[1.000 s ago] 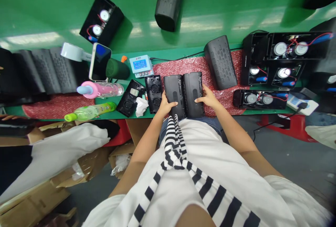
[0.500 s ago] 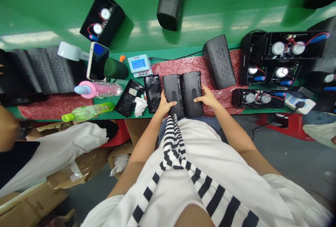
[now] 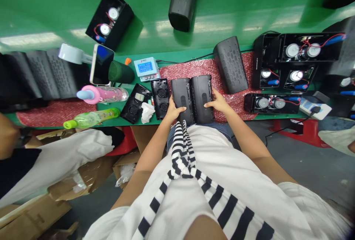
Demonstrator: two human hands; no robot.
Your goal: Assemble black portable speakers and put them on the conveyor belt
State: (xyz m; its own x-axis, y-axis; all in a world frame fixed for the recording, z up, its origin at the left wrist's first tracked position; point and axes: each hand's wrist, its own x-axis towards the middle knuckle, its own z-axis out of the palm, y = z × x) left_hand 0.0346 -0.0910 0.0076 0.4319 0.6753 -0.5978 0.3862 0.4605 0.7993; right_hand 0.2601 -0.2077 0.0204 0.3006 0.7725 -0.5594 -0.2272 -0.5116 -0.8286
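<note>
Two black speaker housings stand side by side at the table's front edge, on red bubble wrap (image 3: 177, 70). My left hand (image 3: 174, 111) grips the left housing (image 3: 181, 91), thumb across its front and fingers along its outer side. Round the outer side of the right housing (image 3: 202, 94) my right hand (image 3: 219, 103) is wrapped, its thumb on the face. Just left of them lies an open black panel with two round drivers (image 3: 160, 99), and beside that a second black panel (image 3: 135, 103) with crumpled white tissue (image 3: 148, 112).
A blue-screen tester (image 3: 146, 68), green bottle (image 3: 91, 118), pink bottle (image 3: 107, 95) and phone (image 3: 102, 64) are on the left. Closed speakers (image 3: 231, 64) lie behind; open wired ones (image 3: 271, 103) are stacked right. People sit on both sides.
The whole view has shifted very slightly. Both hands keep the same hold on the two housings.
</note>
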